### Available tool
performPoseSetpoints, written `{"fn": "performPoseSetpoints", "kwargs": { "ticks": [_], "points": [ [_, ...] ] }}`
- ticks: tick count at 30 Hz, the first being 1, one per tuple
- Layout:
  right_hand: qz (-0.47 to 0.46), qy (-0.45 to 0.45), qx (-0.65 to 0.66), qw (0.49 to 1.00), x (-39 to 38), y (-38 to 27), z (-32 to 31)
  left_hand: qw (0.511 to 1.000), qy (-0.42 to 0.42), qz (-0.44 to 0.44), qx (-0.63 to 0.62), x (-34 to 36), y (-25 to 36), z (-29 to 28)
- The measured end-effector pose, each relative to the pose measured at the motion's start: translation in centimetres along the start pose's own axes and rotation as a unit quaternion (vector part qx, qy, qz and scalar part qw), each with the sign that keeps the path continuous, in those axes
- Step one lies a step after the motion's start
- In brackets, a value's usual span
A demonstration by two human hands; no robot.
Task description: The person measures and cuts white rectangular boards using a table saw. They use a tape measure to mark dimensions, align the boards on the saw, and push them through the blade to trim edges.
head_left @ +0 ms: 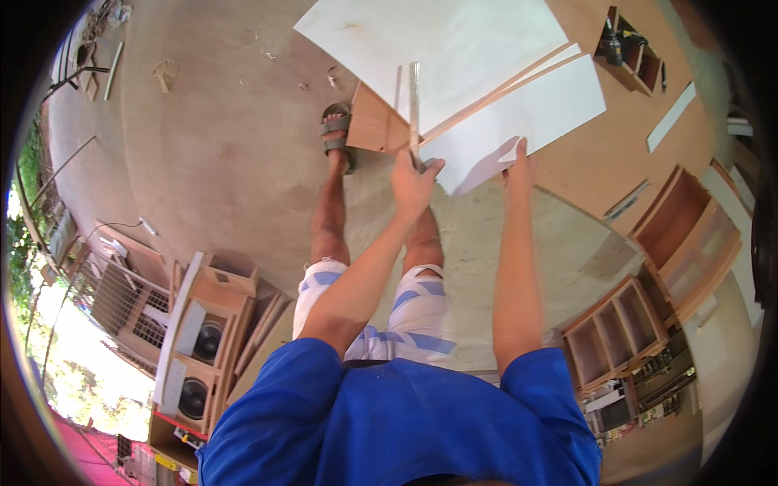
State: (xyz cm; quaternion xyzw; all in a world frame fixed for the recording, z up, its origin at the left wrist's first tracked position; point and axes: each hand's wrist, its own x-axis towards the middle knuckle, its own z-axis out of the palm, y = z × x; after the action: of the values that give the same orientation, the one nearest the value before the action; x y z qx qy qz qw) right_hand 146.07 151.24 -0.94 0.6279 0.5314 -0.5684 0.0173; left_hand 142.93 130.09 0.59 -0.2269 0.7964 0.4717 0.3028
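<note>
My left hand (412,185) is closed around the dark handle of a try square (414,97), whose long metal blade points away from me over the white panels. My right hand (519,166) grips the near edge of a narrower white board (527,117), thumb on its upper face and the other fingers mostly hidden. Thin wood-coloured edges separate this board from a larger white panel (454,49) lying beyond it. Part of a brown wooden panel (374,120) shows under the white one, close to my left hand.
A brown work surface (579,166) spreads to the right, with an open wooden box (630,53) of tools at its far end and a metal drawer slide (627,200). Wooden drawer frames (620,332) stand at right. A speaker cabinet (203,356) stands at lower left.
</note>
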Motion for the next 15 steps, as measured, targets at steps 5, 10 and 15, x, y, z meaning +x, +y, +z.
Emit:
{"fn": "performPoseSetpoints", "kwargs": {
  "ticks": [5,10,15],
  "points": [
    [-0.272,0.157,-0.242,0.918,4.9,-2.2,-2.7,0.994,0.079,-0.071,-0.031,-1.7,0.2,1.5],
    [-0.491,0.158,-0.39,0.763,13.1,-15.1,-5.2,0.991,0.083,-0.093,-0.05,-2.3,1.2,2.4],
    [-0.302,-0.058,-0.499,0.81,19.6,-21.3,-4.6,0.986,0.085,-0.105,-0.094,-2.4,0.7,3.0]
  ]
}}
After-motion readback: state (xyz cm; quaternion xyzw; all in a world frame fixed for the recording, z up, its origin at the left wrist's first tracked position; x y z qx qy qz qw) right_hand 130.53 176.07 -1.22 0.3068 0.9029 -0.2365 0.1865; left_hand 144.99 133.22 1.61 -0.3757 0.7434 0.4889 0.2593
